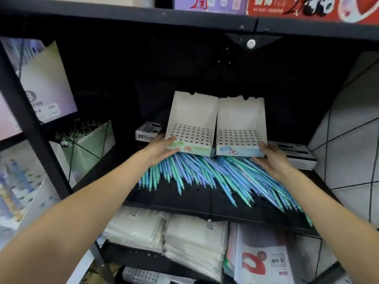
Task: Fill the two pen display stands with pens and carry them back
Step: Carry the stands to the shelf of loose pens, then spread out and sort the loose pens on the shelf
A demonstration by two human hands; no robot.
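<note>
1. Two white cardboard pen display stands side by side on the black shelf [184,198], sides touching: left stand [191,124], right stand [241,127].
2. Both perforated hole trays showing no pens; each front panel marked in red with a price.
3. Front edges of both stands resting over the upper ends of a loose spread of blue and teal pens [205,171], fanned out across the shelf toward the viewer.
4. Left hand [162,149] at the outer front corner of the left stand: thumb laid on the tray's top edge, fingers passing under the base. Grip part closed on that corner.
5. Right hand [272,158] at the outer front corner of the right stand: thumb against the front panel, fingers beneath. Grip likewise part closed on that corner; fingertips hidden.
6. Cannot tell whether the stands are lifted off the pens or lying on them.
7. Dark-and-white boxes [293,155] behind the stands on both sides; bagged white stationery [168,238] on the shelf below.
</note>
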